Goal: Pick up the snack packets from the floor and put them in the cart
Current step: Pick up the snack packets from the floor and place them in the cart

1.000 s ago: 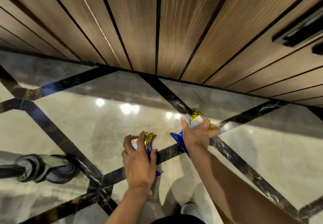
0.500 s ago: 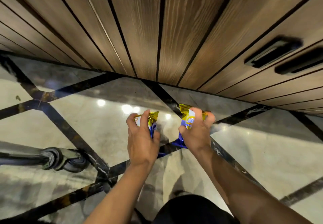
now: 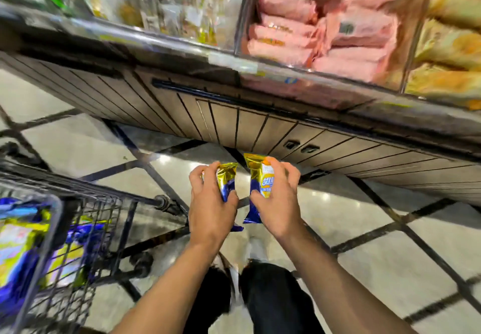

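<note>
Two gold-and-blue foil snack packets sit mid-frame above the marble floor [image 3: 364, 242], long axes upright, gold ends up: left hand [image 3: 208, 208] grips the left packet [image 3: 227, 182], right hand [image 3: 278, 203] the right packet [image 3: 260, 177]. Black wire cart [image 3: 86, 219] stands lower left, well apart.

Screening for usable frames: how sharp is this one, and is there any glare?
Head view: hands and both packets fairly sharp, left hand gripping one snack packet, right hand the other; cart and shelf goods motion-smeared; ceiling-light glare spots on the floor; wide-angle bending.
</note>
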`<move>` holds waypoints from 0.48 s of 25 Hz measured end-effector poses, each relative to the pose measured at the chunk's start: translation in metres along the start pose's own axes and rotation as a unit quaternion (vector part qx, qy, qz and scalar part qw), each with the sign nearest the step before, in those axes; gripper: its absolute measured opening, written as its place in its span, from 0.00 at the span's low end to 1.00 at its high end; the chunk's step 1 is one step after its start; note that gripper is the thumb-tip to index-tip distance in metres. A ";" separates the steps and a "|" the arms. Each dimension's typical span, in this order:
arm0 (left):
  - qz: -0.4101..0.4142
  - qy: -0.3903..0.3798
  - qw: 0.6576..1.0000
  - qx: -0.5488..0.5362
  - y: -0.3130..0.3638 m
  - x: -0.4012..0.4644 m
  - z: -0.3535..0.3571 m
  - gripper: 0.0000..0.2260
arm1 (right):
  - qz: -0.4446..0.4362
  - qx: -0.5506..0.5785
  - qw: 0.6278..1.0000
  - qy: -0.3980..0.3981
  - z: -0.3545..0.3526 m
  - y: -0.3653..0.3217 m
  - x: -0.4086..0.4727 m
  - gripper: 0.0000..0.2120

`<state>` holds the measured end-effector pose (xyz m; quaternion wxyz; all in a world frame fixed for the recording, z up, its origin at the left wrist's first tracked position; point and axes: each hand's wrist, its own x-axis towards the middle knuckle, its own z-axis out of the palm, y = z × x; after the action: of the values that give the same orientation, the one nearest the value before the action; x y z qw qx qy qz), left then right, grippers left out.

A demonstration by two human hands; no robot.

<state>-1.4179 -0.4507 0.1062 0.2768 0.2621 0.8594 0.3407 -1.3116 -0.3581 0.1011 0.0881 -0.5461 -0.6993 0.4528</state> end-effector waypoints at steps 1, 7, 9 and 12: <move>0.000 0.007 1.000 0.004 0.022 -0.014 -0.026 0.30 | -0.012 -0.001 1.000 -0.007 -0.017 -0.031 -0.019 0.37; -0.018 0.053 0.998 0.004 0.089 -0.085 -0.135 0.29 | -0.062 -0.055 0.996 -0.034 -0.070 -0.155 -0.102 0.30; -0.032 0.099 0.995 0.008 0.094 -0.111 -0.162 0.28 | -0.092 -0.069 0.992 -0.054 -0.073 -0.180 -0.124 0.29; -0.041 0.169 0.985 0.000 0.091 -0.143 -0.190 0.28 | -0.159 -0.086 0.980 -0.088 -0.069 -0.206 -0.149 0.29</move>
<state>-1.4171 -0.5688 0.3322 0.1417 0.1653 0.9040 0.3679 -1.3521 -0.4457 0.3469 0.0503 -0.3913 -0.8187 0.4173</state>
